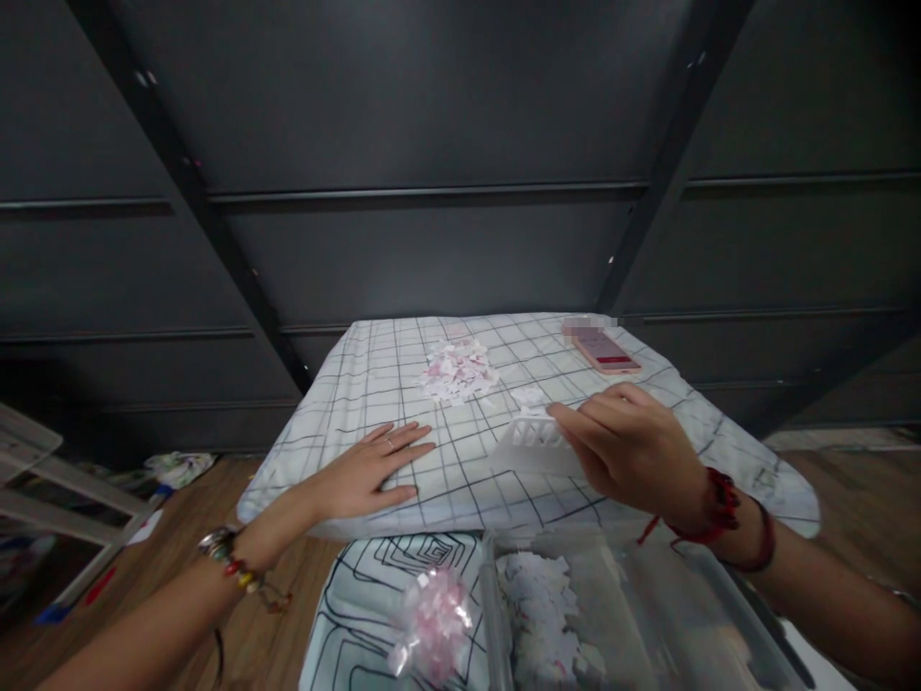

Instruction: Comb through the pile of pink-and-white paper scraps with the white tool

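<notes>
My left hand lies flat on the white checked cloth, fingers spread and holding nothing. In my right hand is a white plastic piece with slots, gripped by its right end and tilted over the cloth. A few paper scraps lie just beyond it. Farther back, left of that piece, sits a pile of white and pink paper scraps. Below my right wrist, a clear plastic bin contains more white paper scraps along its left side.
A pink-edged phone rests at the cloth's back right. Left of the bin, a clear bag with pink contents lies on a patterned cushion. A dark panelled wall stands behind the table. At far left is a light-coloured frame.
</notes>
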Available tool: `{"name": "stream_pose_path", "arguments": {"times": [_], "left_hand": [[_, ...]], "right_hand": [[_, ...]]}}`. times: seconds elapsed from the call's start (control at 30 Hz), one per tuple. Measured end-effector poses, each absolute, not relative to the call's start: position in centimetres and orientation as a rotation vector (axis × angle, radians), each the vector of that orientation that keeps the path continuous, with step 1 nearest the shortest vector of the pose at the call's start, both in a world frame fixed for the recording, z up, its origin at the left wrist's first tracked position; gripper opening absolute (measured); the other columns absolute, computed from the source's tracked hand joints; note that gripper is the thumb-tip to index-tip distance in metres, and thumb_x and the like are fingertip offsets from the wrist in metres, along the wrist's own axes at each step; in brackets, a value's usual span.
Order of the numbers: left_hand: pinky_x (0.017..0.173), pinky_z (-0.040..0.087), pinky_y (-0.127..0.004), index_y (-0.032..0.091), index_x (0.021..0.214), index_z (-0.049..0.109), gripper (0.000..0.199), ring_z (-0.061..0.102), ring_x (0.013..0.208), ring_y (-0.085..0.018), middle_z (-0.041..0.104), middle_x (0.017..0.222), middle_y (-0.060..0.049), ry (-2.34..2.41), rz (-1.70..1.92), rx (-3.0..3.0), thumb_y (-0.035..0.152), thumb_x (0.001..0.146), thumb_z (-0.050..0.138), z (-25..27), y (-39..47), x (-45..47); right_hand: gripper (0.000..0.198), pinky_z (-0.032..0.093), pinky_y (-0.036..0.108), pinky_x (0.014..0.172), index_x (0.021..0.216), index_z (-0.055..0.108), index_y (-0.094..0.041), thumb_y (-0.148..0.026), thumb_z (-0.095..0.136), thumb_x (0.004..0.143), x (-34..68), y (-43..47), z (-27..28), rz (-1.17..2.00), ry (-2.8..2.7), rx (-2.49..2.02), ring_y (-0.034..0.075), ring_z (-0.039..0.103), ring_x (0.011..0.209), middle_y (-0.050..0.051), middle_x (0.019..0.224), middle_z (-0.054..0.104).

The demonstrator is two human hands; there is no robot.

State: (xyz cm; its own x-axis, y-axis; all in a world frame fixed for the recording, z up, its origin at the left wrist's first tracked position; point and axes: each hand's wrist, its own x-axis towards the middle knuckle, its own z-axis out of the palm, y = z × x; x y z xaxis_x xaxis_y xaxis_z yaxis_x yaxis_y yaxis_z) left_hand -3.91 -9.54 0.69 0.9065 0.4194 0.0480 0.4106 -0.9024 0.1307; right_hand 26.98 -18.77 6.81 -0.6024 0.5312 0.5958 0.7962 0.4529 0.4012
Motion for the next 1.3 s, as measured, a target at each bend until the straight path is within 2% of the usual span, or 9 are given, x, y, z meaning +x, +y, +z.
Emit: {"name": "stream_pose_path", "arguments": {"times": [0.13,0.27,0.43,0.7,0.9,1.0,1.17,1.3], "left_hand": [[0.103,0.018,-0.049,0.027,0.137,0.025,0.052,0.024,0.129,-0.028,0.023,0.144,-0.006,0.629,0.158,2.940,0.041,0.090,0.044,0.7,-9.6,-4.0],[0.103,0.018,-0.050,0.026,0.136,0.027,0.051,0.025,0.128,-0.028,0.024,0.143,-0.007,0.637,0.163,2.937,0.040,0.090,0.045,0.5,-9.6,-4.1],[0.103,0.017,-0.050,0.025,0.137,0.025,0.054,0.024,0.129,-0.027,0.023,0.144,-0.008,0.651,0.133,2.950,0.039,0.090,0.046,0.4,-9.6,-4.1],[0.104,0.017,-0.048,0.027,0.138,0.023,0.055,0.023,0.129,-0.026,0.022,0.144,-0.006,0.639,0.146,2.945,0.039,0.090,0.047,0.4,-9.5,-4.1],[0.103,0.017,-0.049,0.027,0.137,0.025,0.053,0.024,0.129,-0.027,0.023,0.144,-0.007,0.638,0.145,2.956,0.039,0.090,0.045,0.3,-9.5,-4.1],[0.102,0.021,-0.048,0.024,0.135,0.029,0.051,0.028,0.127,-0.028,0.028,0.141,-0.009,0.630,0.147,2.974,0.039,0.089,0.046,0.8,-9.4,-3.9],[0.094,0.037,-0.039,0.018,0.125,0.044,0.052,0.044,0.115,-0.028,0.042,0.132,-0.014,0.585,-0.007,2.980,0.045,0.083,0.054,3.3,-8.8,-2.6],[0.094,0.037,-0.036,0.018,0.116,0.052,0.037,0.048,0.112,-0.024,0.049,0.126,-0.011,0.462,0.084,3.002,0.040,0.087,0.050,4.7,-7.3,-0.1]], "right_hand": [[0.020,0.029,0.030,0.058,0.080,0.059,-0.012,-0.013,0.039,0.079,26.8,-18.9,6.9,-0.933,-2.347,-1.213,0.013,0.038,0.051,0.000,0.053,0.048],[0.019,0.028,0.028,0.054,0.092,0.055,-0.012,-0.013,0.039,0.082,26.6,-19.6,6.7,-0.901,-2.331,-1.049,0.011,0.038,0.050,-0.002,0.053,0.048],[0.018,0.031,0.028,0.052,0.095,0.051,-0.011,-0.010,0.041,0.081,25.6,-20.3,6.7,-0.906,-2.321,-0.961,0.012,0.039,0.051,-0.002,0.055,0.049],[0.022,0.037,0.031,0.056,0.092,0.055,-0.010,-0.006,0.043,0.074,23.3,-21.4,7.2,-0.786,-2.337,-0.843,0.014,0.045,0.056,0.001,0.057,0.054],[0.021,0.034,0.029,0.056,0.089,0.058,-0.011,-0.008,0.041,0.078,23.8,-20.7,8.0,-0.874,-2.307,-0.878,0.013,0.044,0.053,0.001,0.056,0.054],[0.022,0.034,0.029,0.057,0.079,0.059,-0.015,-0.015,0.038,0.083,25.9,-18.9,8.7,-0.927,-2.285,-1.124,0.014,0.044,0.052,0.001,0.052,0.052],[0.020,0.037,0.030,0.069,0.087,0.060,-0.014,-0.021,0.041,0.085,31.1,-14.6,8.7,-0.960,-2.175,-1.191,0.016,0.055,0.066,0.005,0.071,0.064],[0.019,0.036,0.030,0.073,0.086,0.059,-0.014,-0.018,0.041,0.086,33.2,-11.8,8.1,-0.916,-2.275,-1.155,0.015,0.056,0.073,0.005,0.076,0.064]]}}
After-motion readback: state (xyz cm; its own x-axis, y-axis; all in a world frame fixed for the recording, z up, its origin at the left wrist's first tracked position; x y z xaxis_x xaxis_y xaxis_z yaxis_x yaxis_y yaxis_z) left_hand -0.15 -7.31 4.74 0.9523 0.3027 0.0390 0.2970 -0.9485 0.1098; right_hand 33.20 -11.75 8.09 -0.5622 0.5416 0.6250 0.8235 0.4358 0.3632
